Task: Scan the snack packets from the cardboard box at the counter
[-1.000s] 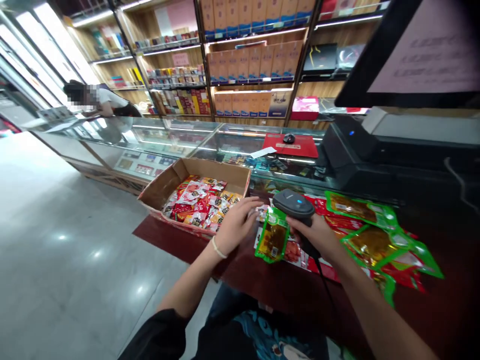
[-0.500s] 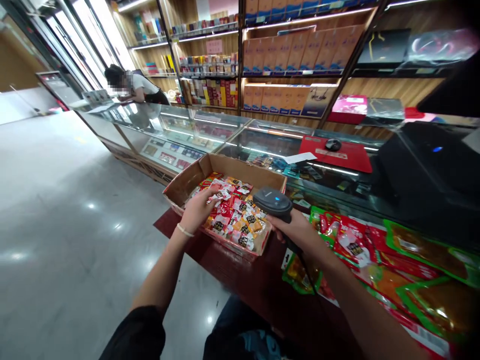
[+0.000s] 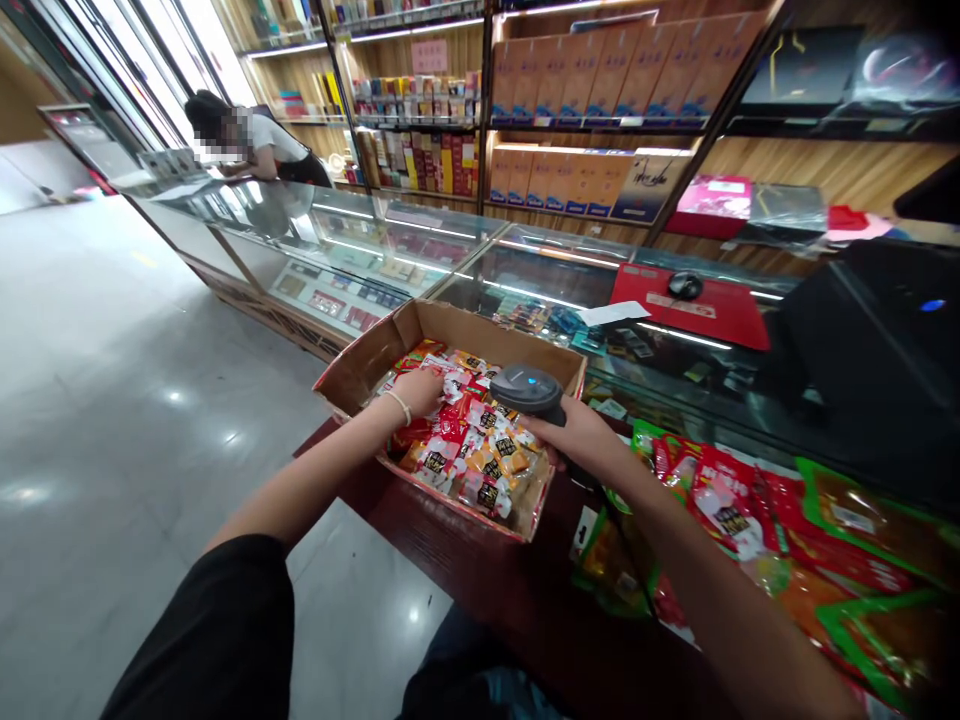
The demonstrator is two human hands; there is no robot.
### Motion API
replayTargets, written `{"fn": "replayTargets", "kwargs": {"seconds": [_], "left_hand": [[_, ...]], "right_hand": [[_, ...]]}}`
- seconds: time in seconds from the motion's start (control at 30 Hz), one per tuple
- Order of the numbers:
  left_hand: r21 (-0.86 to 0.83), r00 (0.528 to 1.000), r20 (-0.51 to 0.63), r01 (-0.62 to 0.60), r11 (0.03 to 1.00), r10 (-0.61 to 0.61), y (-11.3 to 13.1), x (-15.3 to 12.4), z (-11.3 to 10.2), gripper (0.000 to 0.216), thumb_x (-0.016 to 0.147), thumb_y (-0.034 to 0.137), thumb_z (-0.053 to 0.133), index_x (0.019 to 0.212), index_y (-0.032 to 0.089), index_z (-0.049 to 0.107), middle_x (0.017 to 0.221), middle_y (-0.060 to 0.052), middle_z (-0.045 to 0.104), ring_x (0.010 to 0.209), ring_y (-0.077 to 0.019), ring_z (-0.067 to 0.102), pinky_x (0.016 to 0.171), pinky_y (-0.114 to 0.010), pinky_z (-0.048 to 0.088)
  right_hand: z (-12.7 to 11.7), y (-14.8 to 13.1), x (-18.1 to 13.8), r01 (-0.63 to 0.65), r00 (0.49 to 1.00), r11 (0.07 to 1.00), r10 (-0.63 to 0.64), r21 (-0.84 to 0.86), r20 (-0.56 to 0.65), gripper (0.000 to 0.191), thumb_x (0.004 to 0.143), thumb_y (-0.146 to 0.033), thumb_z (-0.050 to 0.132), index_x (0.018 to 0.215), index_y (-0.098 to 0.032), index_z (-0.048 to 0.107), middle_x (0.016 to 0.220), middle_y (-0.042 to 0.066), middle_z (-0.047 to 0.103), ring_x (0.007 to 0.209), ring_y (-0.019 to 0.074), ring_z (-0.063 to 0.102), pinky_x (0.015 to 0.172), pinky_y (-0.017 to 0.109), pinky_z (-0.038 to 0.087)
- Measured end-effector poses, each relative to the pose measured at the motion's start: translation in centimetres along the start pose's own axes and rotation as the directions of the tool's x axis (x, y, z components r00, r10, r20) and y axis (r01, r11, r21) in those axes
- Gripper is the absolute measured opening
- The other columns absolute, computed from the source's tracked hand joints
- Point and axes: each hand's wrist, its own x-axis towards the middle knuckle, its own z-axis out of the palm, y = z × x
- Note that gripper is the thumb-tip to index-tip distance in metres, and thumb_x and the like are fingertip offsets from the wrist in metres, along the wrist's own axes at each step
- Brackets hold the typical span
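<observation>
**My left fingers point(image 3: 432, 382) are resting bent among small red, white and yellow plastic packets point(image 3: 436, 464)**

Along the far side, a long glass-topped display counter point(image 3: 420, 225) is running behind my glossy, dark red-brown tabletop point(image 3: 435, 545). On that tabletop an open, brown cardboard box point(image 3: 465, 333) is sitting. The packets are lying inside it in a loose heap, with bare cardboard showing at the near right corner. Right of the box, bigger green-edged plastic pouches point(image 3: 855, 515) and flat red plastic bags point(image 3: 716, 485) are lying overlapped.

From this, I am judging myself partway along: goods are lying spread outside, while plenty are sitting in the box. How many have been handled, I cannot tell.

My right hand point(image 3: 589, 437) is gripping a black-and-grey handheld scanner point(image 3: 525, 388), fingers wrapped around its handle, a blue light glowing on its head. My left fingers are half curled; the packets and the angle are hiding whether they are pinching one.
</observation>
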Motion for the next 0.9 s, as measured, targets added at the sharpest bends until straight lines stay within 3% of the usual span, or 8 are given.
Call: {"fn": "replayTargets", "kwargs": {"seconds": [0.23, 0.37, 0.43, 0.5, 0.57, 0.63, 0.73, 0.9], "left_hand": [[-0.083, 0.991, -0.092, 0.085, 0.993, -0.093, 0.6, 0.3, 0.2, 0.021, 0.085, 0.021, 0.051, 0.091, 0.01, 0.068, 0.093, -0.022, 0.069, 0.095, -0.0324, 0.066, 0.084, -0.04, 0.047], [-0.367, 0.963, -0.218, 0.068, 0.928, -0.156, 0.8, 0.3, -1.1, 0.021, 0.085, 0.03, 0.055, 0.08, 0.014, 0.067, 0.083, -0.014, 0.069, 0.087, -0.0269, 0.066, 0.08, -0.034, 0.047], [-0.676, 0.96, -0.187, 0.029, 0.736, -0.21, 1.1, -0.2, -2.1, 0.024, 0.083, 0.036, 0.059, 0.074, 0.015, 0.065, 0.072, -0.008, 0.066, 0.073, -0.0213, 0.065, 0.072, -0.03, 0.048], [-0.928, 0.971, -0.077, 0.013, 0.371, -0.227, 1.8, -0.9, -3.1, 0.029, 0.081, 0.042, 0.063, 0.074, 0.014, 0.065, 0.064, -0.004, 0.062, 0.059, -0.015, 0.058, 0.063, -0.027, 0.049], [-0.999, 0.982, 0.001, 0.007, 0.033, -0.188, 2.7, -1.7, -3.9, 0.03, 0.077, 0.042, 0.068, 0.079, 0.012, 0.067, 0.062, -0.002, 0.06, 0.053, -0.0111, 0.053, 0.058, -0.025, 0.05], [-0.987, 0.99, 0.005, -0.018, -0.157, -0.144, 3.9, -2.5, -4.5, 0.028, 0.075, 0.036, 0.072, 0.085, 0.01, 0.068, 0.065, -0.003, 0.062, 0.055, -0.0097, 0.054, 0.057, -0.023, 0.051], [-0.96, 0.992, -0.01, -0.044, -0.277, -0.125, 6.2, -3.4, -5.2, 0.026, 0.078, 0.031, 0.071, 0.092, 0.009, 0.069, 0.075, -0.006, 0.067, 0.06, -0.0097, 0.06, 0.059, -0.02, 0.053], [-0.959, 0.998, -0.03, -0.045, -0.279, -0.06, 11.4, -4.2, -6.5, 0.017, 0.079, 0.02, 0.069, 0.095, 0.012, 0.065, 0.073, -0.002, 0.066, 0.053, -0.0075, 0.06, 0.056, -0.022, 0.057]], "right_hand": [[0.4, -0.1, -0.1, 0.035, 0.999, 0.998, -0.032, 0.055, -0.044, 0.033, 0.074, -0.047, 0.073, 0.074, -0.022, 0.05, 0.051, -0.003, 0.056, 0.034, 0.0118, 0.05, 0.03, 0.025, 0.042], [0.3, 0.2, -0.8, 0.063, 0.996, 0.99, -0.054, 0.127, -0.077, 0.035, 0.074, -0.05, 0.071, 0.072, -0.022, 0.05, 0.052, -0.002, 0.057, 0.034, 0.0111, 0.049, 0.032, 0.024, 0.04], [-0.1, 0.4, -1.4, 0.096, 0.99, 0.988, -0.083, 0.119, -0.11, 0.036, 0.073, -0.051, 0.071, 0.07, -0.022, 0.05, 0.05, -0.002, 0.057, 0.033, 0.0107, 0.048, 0.032, 0.024, 0.039], [-0.8, 0.6, -2.4, 0.122, 0.981, 0.986, -0.102, 0.114, -0.164, 0.038, 0.072, -0.053, 0.072, 0.07, -0.022, 0.05, 0.047, -0.003, 0.055, 0.032, 0.0105, 0.047, 0.032, 0.023, 0.038], [-1.5, 0.8, -3.9, 0.137, 0.974, 0.981, -0.107, 0.14, -0.202, 0.039, 0.071, -0.055, 0.071, 0.07, -0.021, 0.05, 0.046, -0.003, 0.054, 0.032, 0.0104, 0.046, 0.033, 0.023, 0.037], [-2.3, 0.9, -5.7, 0.151, 0.969, 0.974, -0.112, 0.167, -0.221, 0.041, 0.072, -0.056, 0.071, 0.069, -0.021, 0.05, 0.044, -0.004, 0.052, 0.032, 0.0102, 0.045, 0.033, 0.023, 0.036], [-3.1, 1.1, -8.9, 0.187, 0.958, 0.972, -0.148, 0.142, -0.247, 0.038, 0.074, -0.053, 0.07, 0.067, -0.021, 0.05, 0.043, -0.004, 0.051, 0.034, 0.01, 0.045, 0.037, 0.023, 0.037], [-3.9, 2.5, -13.6, 0.17, 0.942, 0.984, -0.144, 0.059, -0.302, 0.029, 0.074, -0.048, 0.069, 0.073, -0.021, 0.057, 0.047, -0.003, 0.055, 0.039, 0.012, 0.048, 0.042, 0.026, 0.04]]}}
